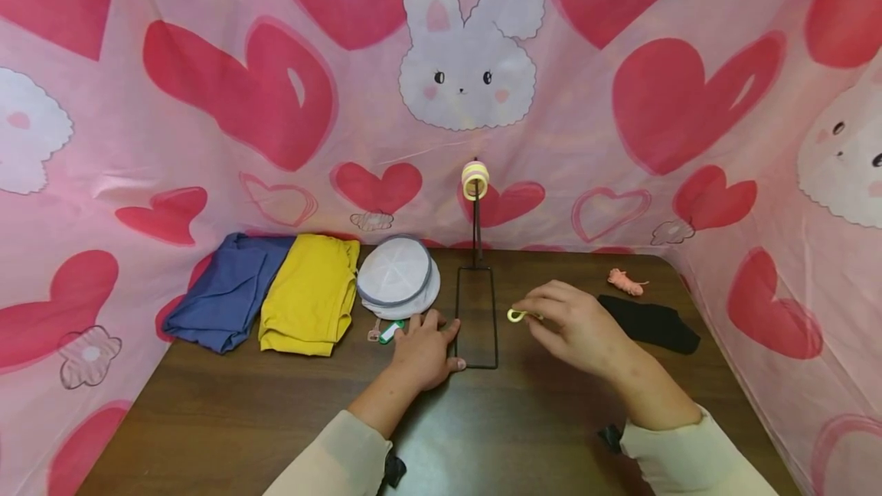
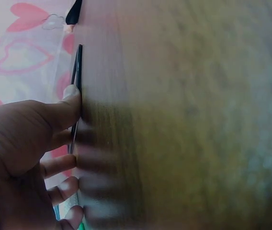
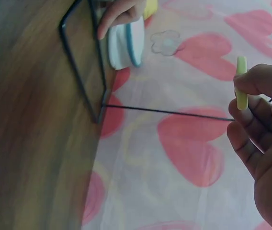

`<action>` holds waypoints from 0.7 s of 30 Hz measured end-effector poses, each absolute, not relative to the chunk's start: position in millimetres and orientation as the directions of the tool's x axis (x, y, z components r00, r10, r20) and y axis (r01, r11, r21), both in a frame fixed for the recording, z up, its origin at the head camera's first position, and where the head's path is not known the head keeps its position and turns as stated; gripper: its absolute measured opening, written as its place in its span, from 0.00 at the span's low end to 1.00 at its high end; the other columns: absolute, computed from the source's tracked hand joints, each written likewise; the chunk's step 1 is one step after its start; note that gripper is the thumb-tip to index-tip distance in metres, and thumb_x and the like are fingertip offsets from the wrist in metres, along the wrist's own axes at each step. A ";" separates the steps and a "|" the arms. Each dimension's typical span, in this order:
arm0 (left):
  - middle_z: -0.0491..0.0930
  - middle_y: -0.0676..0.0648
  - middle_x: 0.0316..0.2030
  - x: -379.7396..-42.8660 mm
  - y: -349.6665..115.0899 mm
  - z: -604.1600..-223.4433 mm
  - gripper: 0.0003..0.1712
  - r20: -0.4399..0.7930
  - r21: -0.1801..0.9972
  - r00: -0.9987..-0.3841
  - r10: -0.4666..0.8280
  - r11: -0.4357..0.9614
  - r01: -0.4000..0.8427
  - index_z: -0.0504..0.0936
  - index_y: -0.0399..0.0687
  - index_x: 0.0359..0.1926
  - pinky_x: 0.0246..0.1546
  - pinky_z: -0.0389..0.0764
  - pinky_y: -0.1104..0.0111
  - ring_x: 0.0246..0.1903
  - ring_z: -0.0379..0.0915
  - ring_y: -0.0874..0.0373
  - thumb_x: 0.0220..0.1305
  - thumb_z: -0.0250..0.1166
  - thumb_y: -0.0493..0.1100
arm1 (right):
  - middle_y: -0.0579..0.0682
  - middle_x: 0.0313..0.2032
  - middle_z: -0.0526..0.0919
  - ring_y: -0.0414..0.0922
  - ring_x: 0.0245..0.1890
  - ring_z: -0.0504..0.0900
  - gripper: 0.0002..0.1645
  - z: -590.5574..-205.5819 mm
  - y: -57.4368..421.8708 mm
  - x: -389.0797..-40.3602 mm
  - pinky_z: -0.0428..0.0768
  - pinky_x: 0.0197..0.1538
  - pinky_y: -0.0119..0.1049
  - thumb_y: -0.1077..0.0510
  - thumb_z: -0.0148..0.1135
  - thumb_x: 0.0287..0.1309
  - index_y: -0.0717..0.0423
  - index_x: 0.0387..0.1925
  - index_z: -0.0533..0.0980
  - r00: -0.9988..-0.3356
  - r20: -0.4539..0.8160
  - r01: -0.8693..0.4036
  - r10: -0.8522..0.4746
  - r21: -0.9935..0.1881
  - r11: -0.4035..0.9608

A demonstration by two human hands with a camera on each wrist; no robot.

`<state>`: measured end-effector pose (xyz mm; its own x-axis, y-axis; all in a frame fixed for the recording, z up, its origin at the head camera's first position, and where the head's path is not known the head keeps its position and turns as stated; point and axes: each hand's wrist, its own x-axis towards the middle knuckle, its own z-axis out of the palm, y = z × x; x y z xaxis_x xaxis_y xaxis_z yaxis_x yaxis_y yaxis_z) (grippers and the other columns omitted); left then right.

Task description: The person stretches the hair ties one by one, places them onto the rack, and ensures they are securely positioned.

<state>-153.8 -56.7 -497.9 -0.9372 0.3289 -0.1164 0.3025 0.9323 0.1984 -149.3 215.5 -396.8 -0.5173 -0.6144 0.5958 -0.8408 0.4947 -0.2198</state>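
Note:
A black wire stand has a rectangular base on the table and an upright with several yellow and pink rings, like hair ties, at its top. My left hand rests at the base's left side, thumb on the near left corner, fingers spread onto the table. In the left wrist view the thumb lies against the wire. My right hand is right of the base, above the table. Between thumb and fingertips it pinches a pale yellow ring, like a hair tie.
Left of the stand lie a white hat, folded yellow cloth and folded blue cloth. A green tag is near my left fingertips. At right are black cloth and a coral yarn bundle. Patterned pink fabric surrounds the table.

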 end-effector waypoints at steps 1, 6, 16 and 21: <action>0.67 0.47 0.67 -154.0 -56.8 -497.8 0.43 -0.117 0.200 -0.937 0.328 0.932 0.302 0.71 0.64 0.76 0.49 0.69 0.45 0.62 0.61 0.43 0.63 0.67 0.69 | 0.42 0.43 0.86 0.41 0.44 0.83 0.10 -394.4 213.9 -148.9 0.81 0.45 0.34 0.58 0.69 0.65 0.49 0.47 0.88 -0.514 0.597 -0.843 -0.615 -0.220 0.491; 0.67 0.46 0.67 -154.5 -57.0 -498.3 0.43 -0.115 0.202 -0.938 0.328 0.932 0.301 0.72 0.64 0.75 0.49 0.69 0.45 0.61 0.62 0.43 0.63 0.68 0.69 | 0.44 0.43 0.87 0.43 0.45 0.84 0.10 -379.1 202.3 -145.4 0.82 0.46 0.36 0.57 0.65 0.68 0.52 0.47 0.88 -0.463 0.639 -0.868 -0.614 -0.190 0.458; 0.67 0.46 0.66 -154.5 -57.7 -499.2 0.43 -0.112 0.200 -0.937 0.331 0.931 0.305 0.73 0.64 0.75 0.49 0.69 0.43 0.61 0.62 0.43 0.62 0.68 0.69 | 0.47 0.41 0.87 0.44 0.41 0.84 0.15 -342.7 177.7 -142.5 0.82 0.42 0.39 0.53 0.59 0.73 0.54 0.44 0.89 -0.351 0.745 -0.902 -0.567 -0.106 0.419; 0.68 0.46 0.66 -154.3 -57.0 -497.9 0.43 -0.117 0.196 -0.937 0.329 0.932 0.303 0.73 0.64 0.75 0.49 0.70 0.43 0.61 0.62 0.42 0.63 0.68 0.69 | 0.47 0.39 0.87 0.45 0.38 0.85 0.16 -327.1 168.0 -143.8 0.82 0.39 0.39 0.53 0.59 0.73 0.55 0.42 0.89 -0.301 0.797 -0.908 -0.523 -0.072 0.413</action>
